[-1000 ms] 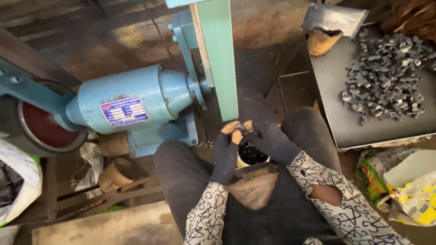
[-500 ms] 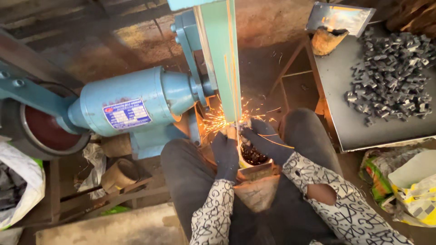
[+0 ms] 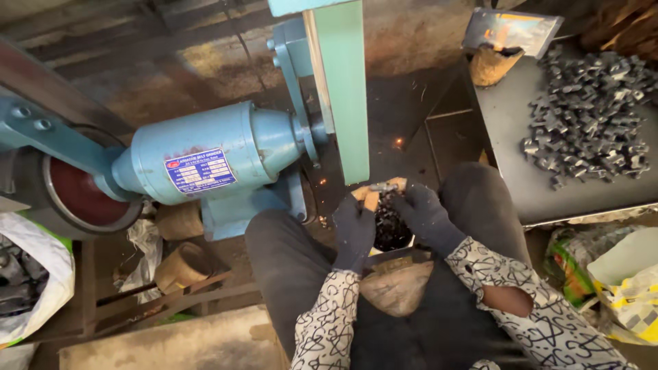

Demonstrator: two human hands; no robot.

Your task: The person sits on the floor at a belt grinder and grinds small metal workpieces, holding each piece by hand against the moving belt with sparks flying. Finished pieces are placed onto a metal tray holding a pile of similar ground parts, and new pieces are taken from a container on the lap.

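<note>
A small grey metal piece lies level, pinched between both gloved hands.

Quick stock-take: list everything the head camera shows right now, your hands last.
Grinder motor: one, blue, left of centre.
Belt guard: one, green, upright, above the hands.
Disc: one, red, far left.
Tray: one, dark, right.
Metal parts: one heap, grey, on the tray.
Workpiece: one, grey, between both hands.
Bags: several, white and yellow, lower right.
Left hand: dark glove, on the workpiece.
Right hand: dark glove, on the workpiece.
</note>
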